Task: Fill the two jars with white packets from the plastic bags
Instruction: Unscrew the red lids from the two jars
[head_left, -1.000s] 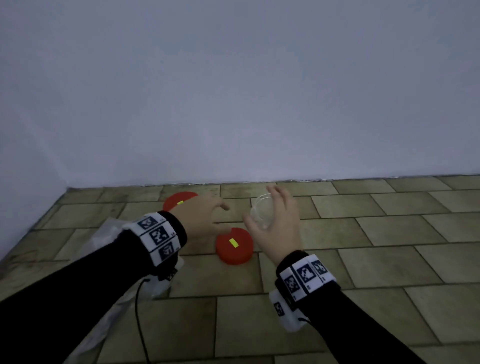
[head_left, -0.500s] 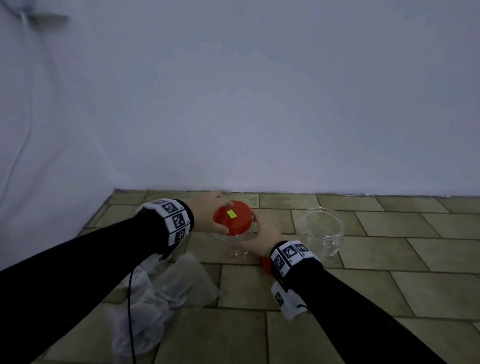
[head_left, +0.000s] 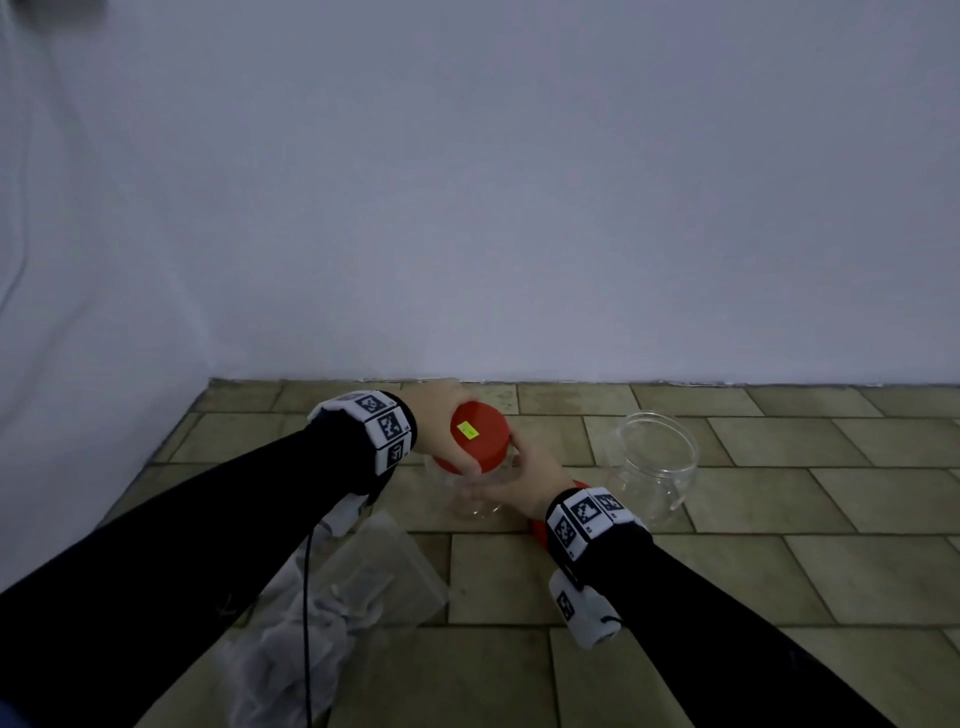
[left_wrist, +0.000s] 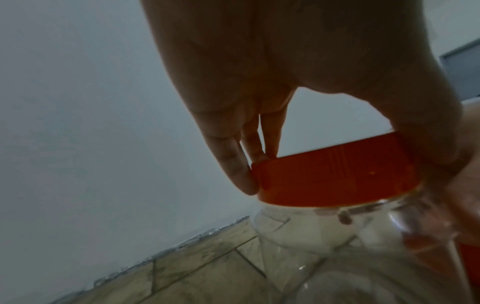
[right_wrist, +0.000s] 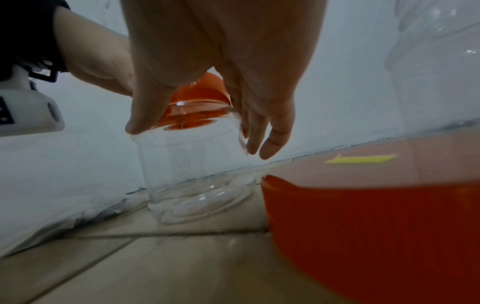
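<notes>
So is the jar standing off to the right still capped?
No, the right-hand jar stands open with a bare rim, while the left hand grips the other jar's red lid.

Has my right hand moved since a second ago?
Yes. The right hand went left, past the loose lid on the floor, from the open jar to the capped jar.

capped jar upright | open jar upright | bags crumpled

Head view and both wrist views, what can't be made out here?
- Loose red lid, head view: mostly hidden behind the right wrist.
- Packets in the plastic bags, head view: too dim and blurred to count.
- Open jar, right wrist view: cut off by the edge.
</notes>
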